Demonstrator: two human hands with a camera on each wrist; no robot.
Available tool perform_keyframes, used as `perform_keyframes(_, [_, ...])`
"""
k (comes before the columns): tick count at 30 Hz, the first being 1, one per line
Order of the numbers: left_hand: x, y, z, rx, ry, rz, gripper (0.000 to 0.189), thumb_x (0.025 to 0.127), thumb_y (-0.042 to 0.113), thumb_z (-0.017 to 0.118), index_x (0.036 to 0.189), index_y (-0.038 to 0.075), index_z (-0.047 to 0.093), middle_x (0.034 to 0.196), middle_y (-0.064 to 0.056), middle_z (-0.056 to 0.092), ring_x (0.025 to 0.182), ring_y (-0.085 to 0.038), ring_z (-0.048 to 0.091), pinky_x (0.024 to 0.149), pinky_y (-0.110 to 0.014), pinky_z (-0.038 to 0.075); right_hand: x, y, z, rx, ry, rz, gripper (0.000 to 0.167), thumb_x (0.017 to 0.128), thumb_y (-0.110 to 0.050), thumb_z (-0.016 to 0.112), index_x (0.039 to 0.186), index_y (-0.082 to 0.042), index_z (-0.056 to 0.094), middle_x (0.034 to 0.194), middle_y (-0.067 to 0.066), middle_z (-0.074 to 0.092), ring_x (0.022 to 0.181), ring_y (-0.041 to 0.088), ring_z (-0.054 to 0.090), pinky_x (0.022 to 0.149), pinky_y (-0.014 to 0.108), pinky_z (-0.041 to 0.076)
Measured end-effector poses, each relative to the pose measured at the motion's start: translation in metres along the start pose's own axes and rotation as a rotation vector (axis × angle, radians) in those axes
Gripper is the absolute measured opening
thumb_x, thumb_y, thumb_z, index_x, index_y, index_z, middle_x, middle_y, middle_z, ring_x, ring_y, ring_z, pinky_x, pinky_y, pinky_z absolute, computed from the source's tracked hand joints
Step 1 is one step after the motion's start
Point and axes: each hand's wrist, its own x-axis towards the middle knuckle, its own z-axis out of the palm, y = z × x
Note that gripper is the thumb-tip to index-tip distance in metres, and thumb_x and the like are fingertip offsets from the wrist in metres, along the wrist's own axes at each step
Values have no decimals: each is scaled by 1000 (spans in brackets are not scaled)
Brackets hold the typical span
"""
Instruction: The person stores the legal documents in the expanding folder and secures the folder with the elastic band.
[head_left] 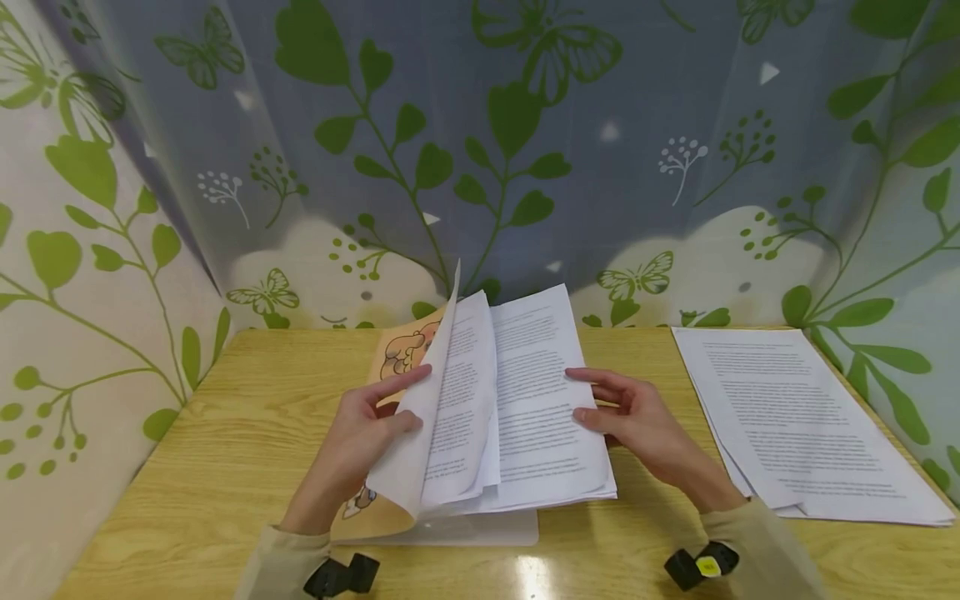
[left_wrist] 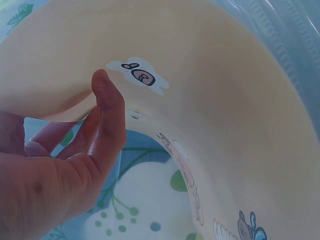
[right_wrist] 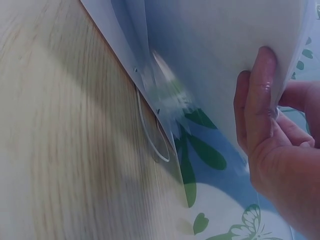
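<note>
A beige-orange folder with cartoon animals printed on its cover [head_left: 405, 350] stands partly opened on the table. My left hand [head_left: 371, 429] pinches the curled cover. In the left wrist view my left hand [left_wrist: 75, 165] has a finger against the printed side of the bent cover [left_wrist: 210, 65]. Printed sheets [head_left: 536, 400] lean inside the folder, tilted up from the table. My right hand [head_left: 637, 421] grips their right edge, thumb in front and fingers spread along it. In the right wrist view my right hand [right_wrist: 275, 125] holds the raised stack [right_wrist: 205, 45]; its lower edge is partly hidden.
A second pile of printed sheets [head_left: 802, 425] lies on the right of the wooden table [head_left: 225, 467], slightly fanned. A thin white loop [right_wrist: 147, 127] hangs at the folder's edge. Leaf-patterned curtain [head_left: 465, 167] closes off the back and sides.
</note>
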Motion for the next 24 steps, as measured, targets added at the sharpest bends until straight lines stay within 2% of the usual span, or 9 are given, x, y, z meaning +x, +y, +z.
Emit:
perform_keyframes(12, [2,1,1,-5,0,-1,60,90,-3,59,145,20,60,129,-24,65,88,-23,72,69,-36,63,5,-1,11,-29,7,4,61,96,-7,68,152,-6,45,138,26,60,95,18,74,72,38,64])
perform_keyframes(18, [1,0,1,-13,-3,-8,60,90,-3,59,145,20,60,129,-25,65,88,-23,73,68,-37,63,4,-1,14,-21,1,-1,72,96,-5,67,160,-10,33,139,32,58,94,20,75,70,37,63])
perform_keyframes(24, [0,0,1,-17,3,-11,60,90,-3,59,145,20,60,129,-25,65,86,-22,73,67,-36,63,3,-1,15,5,14,26,80,97,-6,65,164,-14,22,141,31,58,91,19,76,69,37,63])
